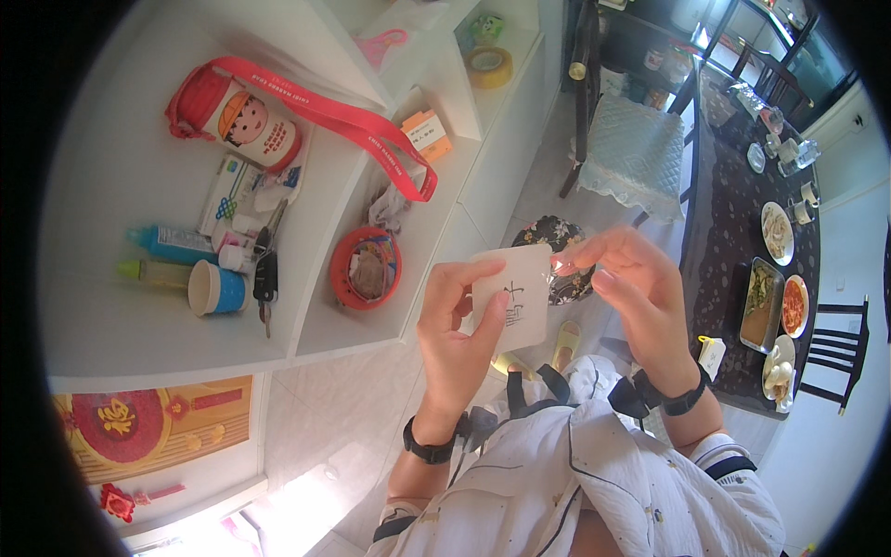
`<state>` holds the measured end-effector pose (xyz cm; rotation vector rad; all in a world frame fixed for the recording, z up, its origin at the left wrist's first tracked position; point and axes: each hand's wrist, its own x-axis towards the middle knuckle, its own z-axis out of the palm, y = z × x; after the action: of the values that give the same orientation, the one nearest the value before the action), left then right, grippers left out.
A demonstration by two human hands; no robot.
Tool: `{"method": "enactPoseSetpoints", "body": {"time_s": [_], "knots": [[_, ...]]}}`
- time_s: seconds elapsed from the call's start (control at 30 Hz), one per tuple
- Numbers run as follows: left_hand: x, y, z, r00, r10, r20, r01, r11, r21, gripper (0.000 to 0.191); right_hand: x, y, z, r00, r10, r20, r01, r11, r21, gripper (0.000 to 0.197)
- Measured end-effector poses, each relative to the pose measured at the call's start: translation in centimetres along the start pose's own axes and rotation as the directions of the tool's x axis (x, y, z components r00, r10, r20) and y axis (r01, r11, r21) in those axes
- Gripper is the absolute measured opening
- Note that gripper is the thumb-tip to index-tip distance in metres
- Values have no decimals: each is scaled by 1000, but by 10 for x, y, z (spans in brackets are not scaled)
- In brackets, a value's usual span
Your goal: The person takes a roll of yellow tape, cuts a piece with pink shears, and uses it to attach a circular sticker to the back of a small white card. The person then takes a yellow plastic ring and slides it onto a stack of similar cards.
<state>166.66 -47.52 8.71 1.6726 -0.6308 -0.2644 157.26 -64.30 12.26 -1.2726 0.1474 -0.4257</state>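
Note:
My left hand point(456, 334) grips a white card point(518, 296) between thumb and fingers, holding it up before me. The card bears handwritten characters. At the card's right edge is a small shiny clear film point(559, 264), perhaps tape. My right hand point(637, 292) is raised just right of the card, thumb and index finger apart. Its fingertips reach the clear film; whether they stick to it is hard to tell. Both wrists wear black straps.
White shelving point(327, 244) on the left holds a red-strapped bottle point(240, 122), keys point(265, 271), a paper cup point(217, 289), a red bowl point(365, 268) and a tape roll point(489, 67). A floral stool point(539, 233) stands beyond my hands. Food dishes cover the dark table point(717, 230), near a cushioned chair point(630, 150).

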Motion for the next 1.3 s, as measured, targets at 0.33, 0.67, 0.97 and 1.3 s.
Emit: {"method": "enactPoseSetpoints", "body": {"time_s": [0.33, 0.67, 0.97, 1.3], "knots": [[0, 13, -1, 994, -87, 59, 87, 996, -2, 39, -4, -4, -4, 993, 4, 122, 38, 939, -342, 9], [-6, 23, -4, 964, -194, 181, 205, 978, -42, 21, -2, -19, 0, 940, 193, 281, 37, 762, -646, 13], [-8, 16, 4, 960, -189, 205, 193, 981, -3, 23, -2, -21, 4, 935, 175, 308, 88, 728, -680, 14], [-4, 21, 1, 949, -284, 136, 297, 950, -91, 39, -3, -22, -4, 963, 125, 241, 14, 864, -504, 9]]}}
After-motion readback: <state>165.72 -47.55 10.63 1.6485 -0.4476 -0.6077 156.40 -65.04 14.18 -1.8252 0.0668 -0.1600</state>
